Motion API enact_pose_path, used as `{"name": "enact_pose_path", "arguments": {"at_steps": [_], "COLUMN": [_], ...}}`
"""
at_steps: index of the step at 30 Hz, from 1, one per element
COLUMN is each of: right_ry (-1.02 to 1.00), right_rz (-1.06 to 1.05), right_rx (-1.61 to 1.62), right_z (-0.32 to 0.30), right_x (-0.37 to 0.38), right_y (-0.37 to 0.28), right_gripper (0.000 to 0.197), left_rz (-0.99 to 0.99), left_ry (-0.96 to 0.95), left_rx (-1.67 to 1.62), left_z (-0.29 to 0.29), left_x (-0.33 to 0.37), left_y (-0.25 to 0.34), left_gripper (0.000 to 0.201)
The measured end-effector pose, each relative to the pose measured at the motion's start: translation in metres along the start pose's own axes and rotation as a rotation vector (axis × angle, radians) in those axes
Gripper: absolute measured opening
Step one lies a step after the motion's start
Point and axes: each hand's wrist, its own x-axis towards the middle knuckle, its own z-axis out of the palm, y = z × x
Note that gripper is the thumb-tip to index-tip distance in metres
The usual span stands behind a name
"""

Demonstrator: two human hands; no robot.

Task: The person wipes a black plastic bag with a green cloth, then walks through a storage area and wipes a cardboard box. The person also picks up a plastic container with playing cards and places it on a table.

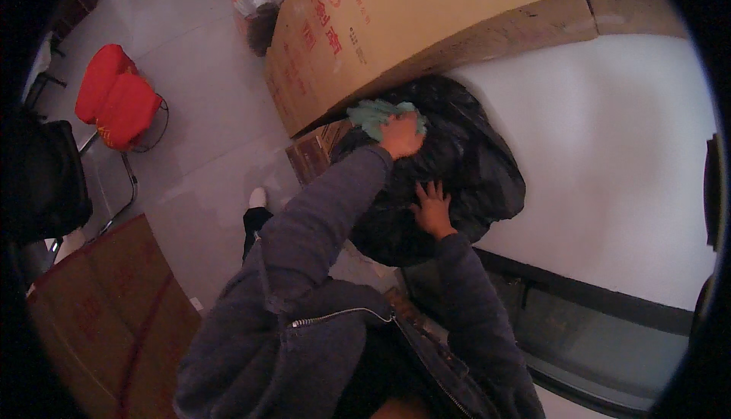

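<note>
A large black plastic bag [476, 164] lies bunched over the left end of a white surface, its sides loose and wrinkled. My left hand [402, 136] is at the far part of the bag, its fingers closed on a crumpled pale green cloth [371, 117]. Part of the cloth is hidden under that hand. Nearer to me, my right hand [432, 210] rests flat on the black plastic with its fingers spread. What the bag contains, if anything, cannot be seen.
A big cardboard box [434, 15] stands just beyond the bag, along the white tabletop [609, 152]. Glass panels [594, 335] show below its near edge. On the left are a red cloth-covered stool [118, 99], a black chair [46, 179] and another brown carton [106, 320].
</note>
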Motion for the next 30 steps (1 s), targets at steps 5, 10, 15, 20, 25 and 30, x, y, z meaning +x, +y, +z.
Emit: {"name": "enact_pose_path", "arguments": {"at_steps": [5,10,15,20,25,30], "right_ry": [-0.083,-0.002,0.006,-0.032,0.026,-0.085], "right_rz": [0.028,0.033,-0.049,-0.083,-0.134,-0.005], "right_rx": [-0.017,0.029,0.261,0.354,0.266,0.047], "right_z": [-0.004,0.005,0.035,0.065,0.056,0.020], "right_x": [-0.001,0.001,0.001,0.000,0.006,0.008], "right_y": [-0.001,0.004,0.029,0.052,0.048,0.023], "right_gripper": [0.061,0.057,0.057,0.058,0.058,0.057], "left_rz": [0.304,0.496,0.568,0.545,0.427,-0.059], "left_ry": [0.000,-0.030,0.006,-0.089,-0.277,-0.137], "left_rx": [0.176,0.238,0.210,0.144,0.019,-1.052], "left_z": [0.015,0.029,0.051,0.071,0.070,0.002], "left_x": [-0.026,-0.049,-0.072,-0.091,-0.100,-0.072], "left_y": [0.031,0.048,0.064,0.065,0.069,0.063], "left_gripper": [0.053,0.049,0.044,0.045,0.046,0.039]}}
